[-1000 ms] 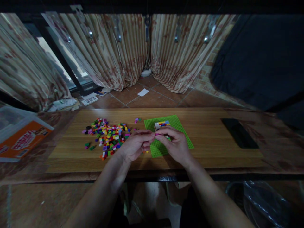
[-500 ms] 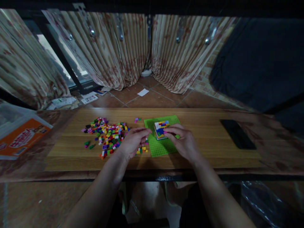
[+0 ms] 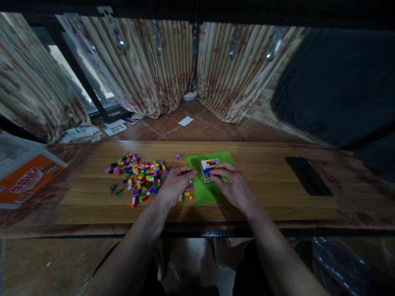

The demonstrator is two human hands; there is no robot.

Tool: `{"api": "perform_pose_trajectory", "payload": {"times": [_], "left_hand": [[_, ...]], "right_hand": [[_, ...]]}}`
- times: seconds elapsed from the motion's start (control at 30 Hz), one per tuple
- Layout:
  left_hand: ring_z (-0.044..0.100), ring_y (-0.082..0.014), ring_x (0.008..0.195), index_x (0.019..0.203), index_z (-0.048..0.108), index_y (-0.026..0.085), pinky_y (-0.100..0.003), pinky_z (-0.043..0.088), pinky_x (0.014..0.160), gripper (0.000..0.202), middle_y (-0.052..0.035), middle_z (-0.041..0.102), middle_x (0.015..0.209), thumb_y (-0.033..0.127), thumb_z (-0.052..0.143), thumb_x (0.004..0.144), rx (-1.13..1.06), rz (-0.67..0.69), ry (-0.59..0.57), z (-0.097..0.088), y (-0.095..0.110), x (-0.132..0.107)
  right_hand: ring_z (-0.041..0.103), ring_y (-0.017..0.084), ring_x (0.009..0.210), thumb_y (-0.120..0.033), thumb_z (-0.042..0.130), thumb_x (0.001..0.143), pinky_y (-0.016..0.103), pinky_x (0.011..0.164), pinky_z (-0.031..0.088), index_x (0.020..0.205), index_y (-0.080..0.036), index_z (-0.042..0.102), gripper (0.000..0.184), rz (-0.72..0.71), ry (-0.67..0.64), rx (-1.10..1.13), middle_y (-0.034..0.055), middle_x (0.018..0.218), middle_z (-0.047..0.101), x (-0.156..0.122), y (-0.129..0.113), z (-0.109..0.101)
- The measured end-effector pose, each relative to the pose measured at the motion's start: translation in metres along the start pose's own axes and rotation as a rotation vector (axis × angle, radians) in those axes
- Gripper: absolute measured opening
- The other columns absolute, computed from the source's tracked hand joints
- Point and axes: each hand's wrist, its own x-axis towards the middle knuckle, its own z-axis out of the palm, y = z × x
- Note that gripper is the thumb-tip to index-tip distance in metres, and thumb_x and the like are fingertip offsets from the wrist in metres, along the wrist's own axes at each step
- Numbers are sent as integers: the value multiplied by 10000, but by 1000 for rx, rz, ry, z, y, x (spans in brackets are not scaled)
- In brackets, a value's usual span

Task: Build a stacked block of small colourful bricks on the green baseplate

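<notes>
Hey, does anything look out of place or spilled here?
A white paper lies alone on the floor beyond the table, perhaps dropped. The green plate sits slightly turned against the table's edges. Loose bricks are scattered untidily to its left. I see no obvious damage.

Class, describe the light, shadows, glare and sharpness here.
Head view: dim light, brightest at the window; head view: faint shadow on the green baseplate, sheen on the far left edge of the wooden board; head view: loose bricks look soft.
</notes>
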Motion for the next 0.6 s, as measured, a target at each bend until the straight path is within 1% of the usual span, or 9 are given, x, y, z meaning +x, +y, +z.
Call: {"api": "perform_pose_trajectory", "payload": {"times": [0.1,0.2,0.4,0.6], "left_hand": [[416,-56,449,681,653,153,-178,311,436,185,47,499,529,300,762,652,41,22,4,2,-4,2],[447,-68,482,670,656,157,-188,325,464,175,35,526,559,314,733,676,78,35,-5,3,-7,3],[372,-59,453,655,661,156,-197,268,450,165,47,490,525,310,695,701,152,73,-28,4,-8,4],[432,-84,526,674,679,162,-207,341,518,148,31,521,568,307,678,702,166,65,-10,6,-7,3]], "right_hand": [[595,220,953,-236,620,866,412,855,498,938,-252,728,131,-35,1,-42,54,988,652,-1,1,0],[591,224,958,-240,619,866,413,854,498,935,-257,730,131,-57,7,-63,58,1005,648,-2,1,-1],[585,234,983,-253,608,871,433,877,495,957,-275,730,151,-88,3,-77,54,1038,644,-2,5,0],[574,241,1020,-267,607,875,436,892,493,985,-290,733,169,-113,10,-74,55,1074,636,-2,7,3]]}}
